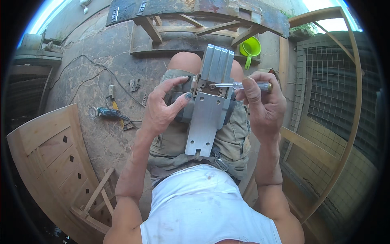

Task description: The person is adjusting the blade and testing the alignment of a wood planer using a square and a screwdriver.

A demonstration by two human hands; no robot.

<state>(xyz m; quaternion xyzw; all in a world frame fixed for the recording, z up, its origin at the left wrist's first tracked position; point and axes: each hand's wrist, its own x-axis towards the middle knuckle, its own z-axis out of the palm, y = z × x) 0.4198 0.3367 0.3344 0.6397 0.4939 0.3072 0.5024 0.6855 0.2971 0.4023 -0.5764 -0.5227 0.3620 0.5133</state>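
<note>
An electric hand planer lies upside down across my lap, its silver sole facing up. Between the flat rear plate and the grooved front plate is the dark cutter slot. My right hand grips a screwdriver by its clear handle. Its thin shaft points left, with the tip at the cutter slot; whether it touches a screw is too small to tell. At the planer's left side is my left hand, thumb and forefinger spread apart, thumbtip darkened, holding nothing.
A worn wooden workbench stands ahead, with a green dipper beneath its right end. On the floor to the left are an angle grinder, cords and a power outlet block. A wooden door panel leans nearby; a wooden frame stands right.
</note>
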